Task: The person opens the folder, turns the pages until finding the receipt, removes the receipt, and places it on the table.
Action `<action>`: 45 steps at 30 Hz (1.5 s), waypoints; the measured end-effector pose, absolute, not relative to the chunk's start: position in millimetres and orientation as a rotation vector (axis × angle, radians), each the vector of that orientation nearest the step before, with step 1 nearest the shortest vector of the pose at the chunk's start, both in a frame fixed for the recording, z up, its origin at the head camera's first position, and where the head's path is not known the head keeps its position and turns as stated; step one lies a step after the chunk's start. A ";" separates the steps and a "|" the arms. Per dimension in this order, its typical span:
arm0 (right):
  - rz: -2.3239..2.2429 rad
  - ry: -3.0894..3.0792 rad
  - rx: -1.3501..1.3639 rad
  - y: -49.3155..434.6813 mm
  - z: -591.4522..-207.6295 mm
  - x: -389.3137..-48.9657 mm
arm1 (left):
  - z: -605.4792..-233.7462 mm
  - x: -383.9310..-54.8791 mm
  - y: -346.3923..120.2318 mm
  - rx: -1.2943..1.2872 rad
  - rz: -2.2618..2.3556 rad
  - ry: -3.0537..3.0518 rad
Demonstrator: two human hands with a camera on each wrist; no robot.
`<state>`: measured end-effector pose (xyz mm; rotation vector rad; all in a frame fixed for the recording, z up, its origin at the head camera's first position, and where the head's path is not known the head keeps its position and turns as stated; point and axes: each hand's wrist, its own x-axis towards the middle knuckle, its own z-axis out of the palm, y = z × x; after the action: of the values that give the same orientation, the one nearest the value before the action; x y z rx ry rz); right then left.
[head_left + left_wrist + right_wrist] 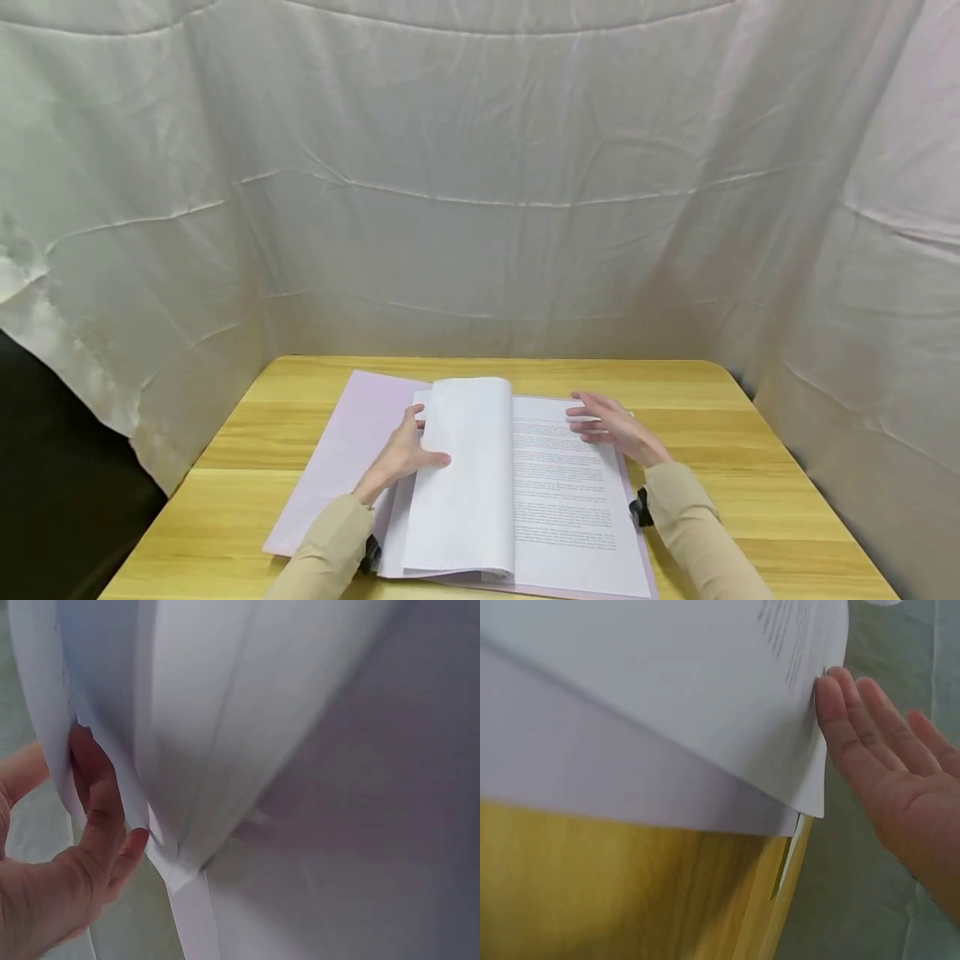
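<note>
the folder (330,479) lies spread on the tabletop (757,492), its curled pages (468,487) arching over the middle. the left hand (401,458) pinches these pages, thumb in front, fingers behind; the right hand (613,425), fingers nearly straight and slightly spread, grips nothing beside the far right part of the printed sheet (562,492). if the left thumb loosens, the curl would likely flop rightward. too hard a pinch could crease the pages, and a stray right fingertip might drag the sheet askew.
</note>
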<state>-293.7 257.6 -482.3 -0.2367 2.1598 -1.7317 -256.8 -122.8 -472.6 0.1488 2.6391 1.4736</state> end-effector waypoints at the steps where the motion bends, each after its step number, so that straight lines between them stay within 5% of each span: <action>1: -1.728 2.175 -0.236 258.0 -482.9 -295.1 | -472.9 -257.3 -123.8 0.150 1.450 2.657; 45: -1.167 3.014 -0.152 264.4 -493.1 -323.5 | -486.9 -250.8 -119.8 0.416 0.995 2.932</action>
<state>-323.5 264.4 -493.1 -0.1523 3.0138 -1.1668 -250.8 -119.8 -486.9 0.4161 2.9317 0.9949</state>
